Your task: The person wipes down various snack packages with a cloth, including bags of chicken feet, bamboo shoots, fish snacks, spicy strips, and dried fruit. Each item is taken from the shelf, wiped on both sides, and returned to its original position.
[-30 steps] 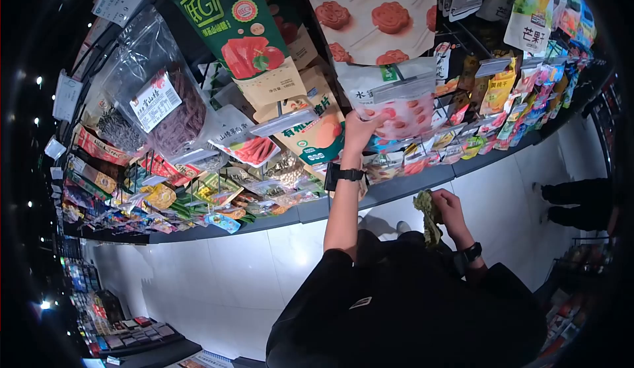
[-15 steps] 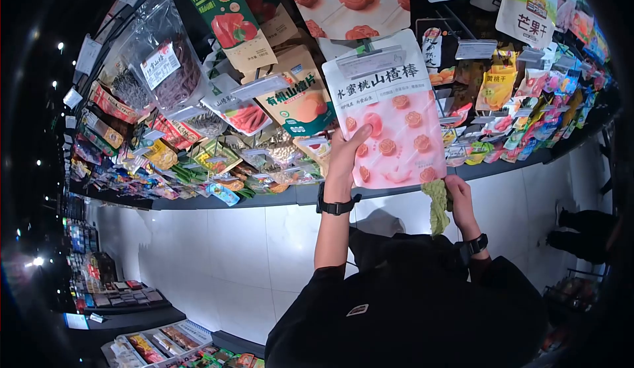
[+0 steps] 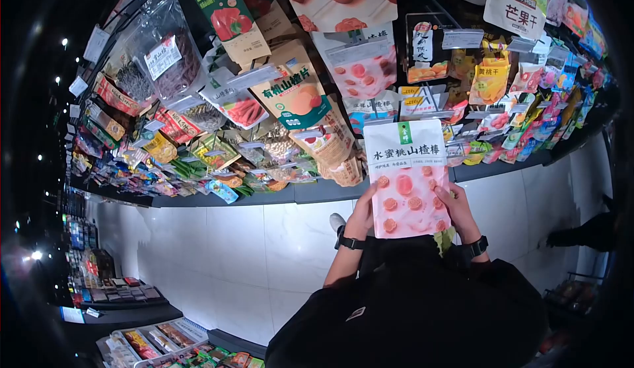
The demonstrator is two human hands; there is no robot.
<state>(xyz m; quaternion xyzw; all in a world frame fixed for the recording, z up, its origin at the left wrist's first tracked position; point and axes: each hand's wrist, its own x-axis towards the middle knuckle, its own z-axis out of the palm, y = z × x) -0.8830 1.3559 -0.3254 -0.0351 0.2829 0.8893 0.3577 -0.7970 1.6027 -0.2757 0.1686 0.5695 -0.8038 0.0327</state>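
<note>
A pink and white snack pouch, with a green tab at its top and round reddish pieces printed on the front, is held upright before my chest. My left hand grips its left edge, thumb on the front. On the right edge my right hand is closed the same way, fingers hidden behind the pouch. Crumpled green cloth hangs below the pouch by my right hand; how it is held is hidden. Similar pink pouches hang on the rack just beyond.
Hanging snack bags fill the curved rack ahead, including a green and tan pouch and a yellow bag. Price tags stick out on hooks. A low display stands behind at left. Another person's dark legs show at right.
The pink pouch has come off its rack hook and moved down toward my chest. My right hand has risen from beneath it to grip its right edge; the green cloth is now partly hidden.
</note>
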